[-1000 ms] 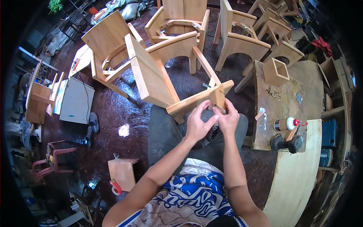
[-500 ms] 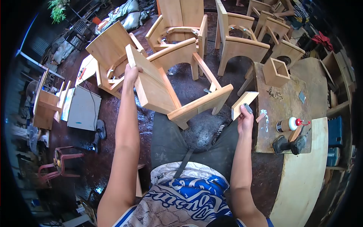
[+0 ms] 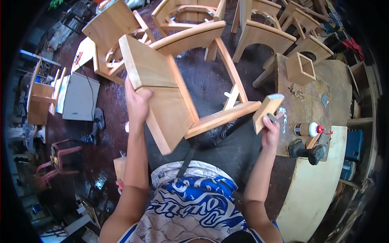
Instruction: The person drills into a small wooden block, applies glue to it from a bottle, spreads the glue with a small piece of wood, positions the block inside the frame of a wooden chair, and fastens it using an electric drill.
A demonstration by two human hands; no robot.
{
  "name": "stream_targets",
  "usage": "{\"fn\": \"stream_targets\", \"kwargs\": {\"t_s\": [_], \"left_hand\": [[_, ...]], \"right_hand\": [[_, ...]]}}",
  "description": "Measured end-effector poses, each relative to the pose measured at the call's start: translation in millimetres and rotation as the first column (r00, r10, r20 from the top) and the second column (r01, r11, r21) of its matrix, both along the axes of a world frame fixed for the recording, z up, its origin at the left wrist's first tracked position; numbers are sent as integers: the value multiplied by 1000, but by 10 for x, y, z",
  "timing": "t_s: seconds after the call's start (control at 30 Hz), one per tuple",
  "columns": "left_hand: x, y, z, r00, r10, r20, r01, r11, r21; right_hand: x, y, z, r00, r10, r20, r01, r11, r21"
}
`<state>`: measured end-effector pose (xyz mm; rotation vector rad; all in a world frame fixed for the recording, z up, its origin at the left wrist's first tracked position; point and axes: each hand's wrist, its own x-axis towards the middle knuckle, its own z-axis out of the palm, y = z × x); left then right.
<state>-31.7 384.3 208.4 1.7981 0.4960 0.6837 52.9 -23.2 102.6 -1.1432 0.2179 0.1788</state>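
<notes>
A wooden chair frame [image 3: 223, 119] lies tilted across my lap, its broad back panel [image 3: 166, 113] on the left. My left hand [image 3: 138, 101] is closed around the outer edge of that panel. To the right of the frame, my right hand [image 3: 270, 131] grips a short wooden block [image 3: 267, 110], with a small grey metal piece [image 3: 272, 118] pinched against it. The block is apart from the chair. A small light-coloured brace [image 3: 231, 97] shows inside the frame's far right corner.
On the right, a worn table [image 3: 283, 141] bears a wooden box [image 3: 300, 69], a glue bottle [image 3: 308, 129], a cordless tool [image 3: 306, 152] and small pieces. More chairs [image 3: 263, 38] stand ahead. At left are a grey board [image 3: 82, 97] and a red stool [image 3: 60, 160].
The chair has come nearer and tilted up, showing more of its inside. My right hand has turned the block more upright. The view has shifted slightly.
</notes>
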Motion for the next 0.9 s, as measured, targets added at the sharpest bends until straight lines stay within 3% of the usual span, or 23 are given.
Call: {"fn": "stream_targets", "kwargs": {"t_s": [0.17,0.23,0.27,0.3,0.37,0.43,0.6,0.77,0.9], "left_hand": [[-497,-557,27,999,-7,47,10,998,-61],[-568,-615,24,999,8,50,-2,993,-117],[-568,-619,30,999,17,47,-11,991,-131],[-554,-620,34,999,21,45,-14,990,-142],[-515,-599,29,999,10,43,-4,991,-131],[-437,-555,37,998,28,48,-21,991,-136],[-202,-432,121,1000,12,1,-11,994,-107],[13,-284,152,996,-77,-37,76,996,-43],[175,-76,134,990,-135,-38,131,986,-108]], "right_hand": [[533,193,-335,979,206,-4,-205,971,-127],[726,237,-500,946,325,-10,-324,941,-93],[737,289,-510,940,340,13,-340,940,17],[774,326,-582,941,337,10,-337,941,17],[889,357,-869,952,305,-14,-291,918,270],[898,430,-1031,976,194,-100,-162,951,264],[1020,490,-1159,946,209,-249,-199,978,66],[998,508,-1207,950,193,-244,-182,981,67],[944,557,-1300,953,214,-213,-182,970,159]]}}
